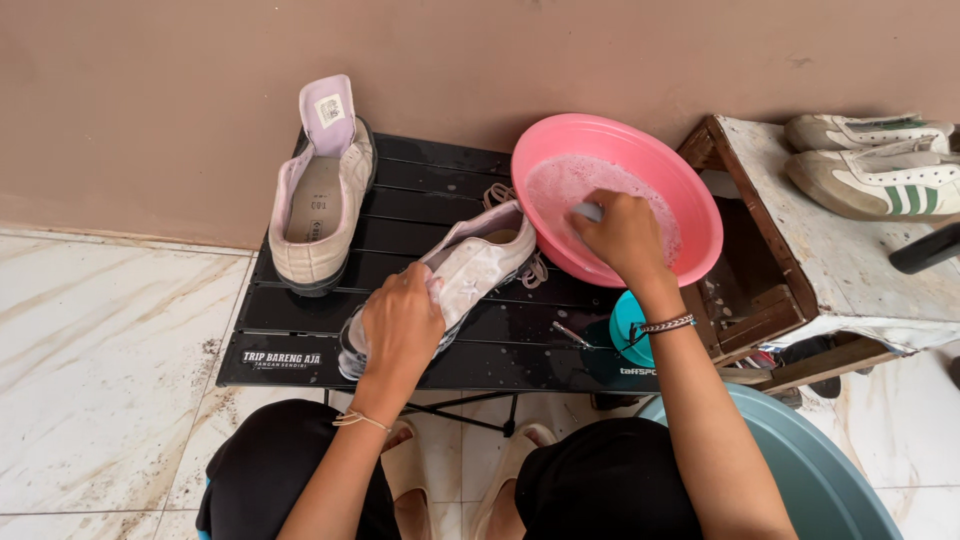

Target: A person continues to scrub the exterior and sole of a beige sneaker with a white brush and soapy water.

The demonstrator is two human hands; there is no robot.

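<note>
Fingers of the left hand (400, 325) are clenched over the side of a pale, wet sneaker (465, 270) lying on its side on the black slatted desk (300, 340). At two o'clock from it, the right hand (625, 235) dips into the foamy water of a pink basin (690, 200), its fingers closed on a small pale thing, seemingly a brush head, mostly hidden. Judging from this, a firm hold on the shoe and a well-loaded brush would serve the scrubbing best. A teal lid (625, 325) lies at four o'clock from the shoe; a second sneaker (320, 200) rests at ten o'clock. Farther right, a worn wooden crate (800, 240) carries a white pair with green stripes (880, 180). Marble floor tiles (100, 350) meet a brown wall (500, 60).
</note>
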